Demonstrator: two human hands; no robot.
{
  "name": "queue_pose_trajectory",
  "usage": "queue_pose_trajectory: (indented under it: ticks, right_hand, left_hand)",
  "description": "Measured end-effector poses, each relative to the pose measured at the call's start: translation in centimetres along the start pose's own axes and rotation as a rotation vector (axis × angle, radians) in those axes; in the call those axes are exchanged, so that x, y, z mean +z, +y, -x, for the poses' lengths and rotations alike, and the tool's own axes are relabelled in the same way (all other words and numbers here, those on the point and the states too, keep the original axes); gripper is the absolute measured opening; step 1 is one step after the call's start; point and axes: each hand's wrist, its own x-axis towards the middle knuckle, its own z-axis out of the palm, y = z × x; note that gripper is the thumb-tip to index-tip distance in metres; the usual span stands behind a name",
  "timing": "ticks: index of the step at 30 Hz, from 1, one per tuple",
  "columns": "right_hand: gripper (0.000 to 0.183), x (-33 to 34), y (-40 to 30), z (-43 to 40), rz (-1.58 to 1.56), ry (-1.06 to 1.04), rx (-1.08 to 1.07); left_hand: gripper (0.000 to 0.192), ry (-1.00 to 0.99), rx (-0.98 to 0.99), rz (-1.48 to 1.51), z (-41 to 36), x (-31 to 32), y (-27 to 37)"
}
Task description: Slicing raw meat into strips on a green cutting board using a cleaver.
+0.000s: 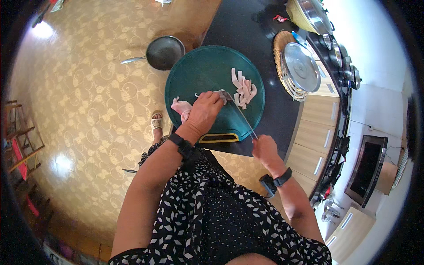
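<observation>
A round green cutting board (212, 66) with a yellow-edged handle lies on the dark countertop. My left hand (206, 107) presses down a pale piece of raw meat or skin (222, 97), its fingers curled over it. My right hand (266, 149) grips the handle of a knife (243, 116), whose blade reaches up and left across the board to the piece under my left fingertips. Several pale cut strips (244, 88) lie in a loose heap right of the blade. Another uncut pinkish-white piece (181, 106) rests at the board's left, partly behind my left hand.
Left of the board is a dark frying pan (165, 53). On the right, a metal lid (302, 67) and a white rack lie over a woven tray (280, 43) on the dark counter (238, 23). A large pot (308, 16) stands at the upper right.
</observation>
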Motion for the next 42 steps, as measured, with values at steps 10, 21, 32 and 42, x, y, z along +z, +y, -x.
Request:
queue_pose_trajectory:
  ticks: [10,21,32,42]
  right_hand:
    - [0.024,0.8,0.5,-3.2,-0.165,0.081,0.029]
    - [0.025,2.6,1.5,0.9,-0.320,0.155,-0.117]
    - [0.030,3.0,0.8,2.3,-0.227,0.529,-0.358]
    - [0.011,1.2,-2.8,-4.1,-0.067,0.244,-0.313]
  left_hand:
    - [0.018,-0.108,0.011,-0.055,0.0,-0.9,0.6]
    - [0.019,-0.078,-0.004,-0.035,0.4,-1.1,0.5]
    - [0.049,-0.111,-0.428,-0.248,-2.2,-0.5,2.2]
    - [0.011,-0.307,-0.169,-0.393,-1.5,1.1,1.6]
